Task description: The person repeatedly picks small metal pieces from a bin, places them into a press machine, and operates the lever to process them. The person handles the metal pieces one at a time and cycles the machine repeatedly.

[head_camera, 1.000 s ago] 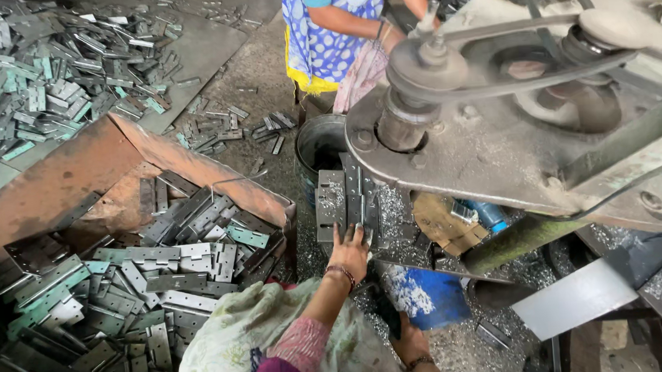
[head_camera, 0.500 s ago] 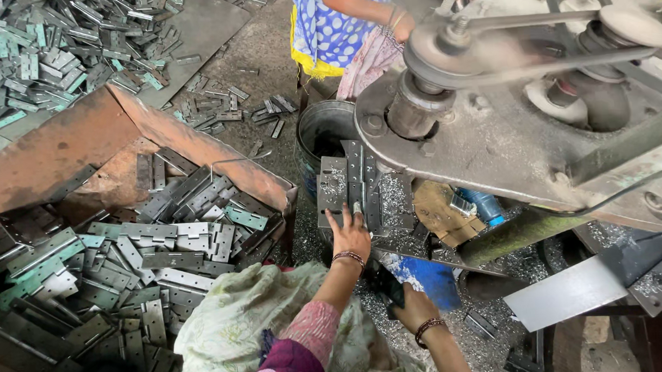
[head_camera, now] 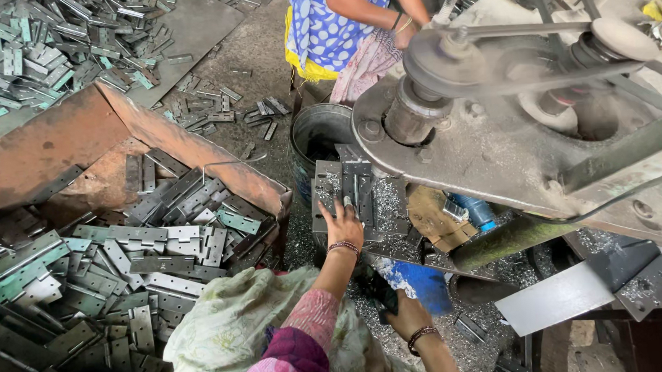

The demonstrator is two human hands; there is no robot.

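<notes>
Head view, looking down. Left hand (head_camera: 342,225) lay in the centre of the frame, palm down on the grey metal die block (head_camera: 351,196) of the press, fingers (head_camera: 345,206) spread flat and touching the block, gripping nothing visible; a beaded bangle sat on that wrist. Right hand (head_camera: 405,317) was lower, at bottom centre, beside a blue container (head_camera: 423,284); its fingers were turned away and partly hidden in shadow, so I could not tell whether they were open or closed on anything. The die block stood just below the edge of the large grey press machine (head_camera: 497,145), which filled the right half of the frame, with a belt pulley (head_camera: 435,65) at upper centre-right. Fine metal swarf covered the block and the floor around it. A dark metal bucket (head_camera: 320,133) stood directly above the block in the frame. At left, a rusty sheet-metal bin (head_camera: 37,146) held a heap of flat punched hinge plates (head_camera: 151,250), grey and pale green, lying in disorder. More such plates (head_camera: 24,51) lay scattered on the floor at upper left. Another person (head_camera: 344,17) in blue-and-white patterned clothing stood at top centre, near the machine, face out of frame.
</notes>
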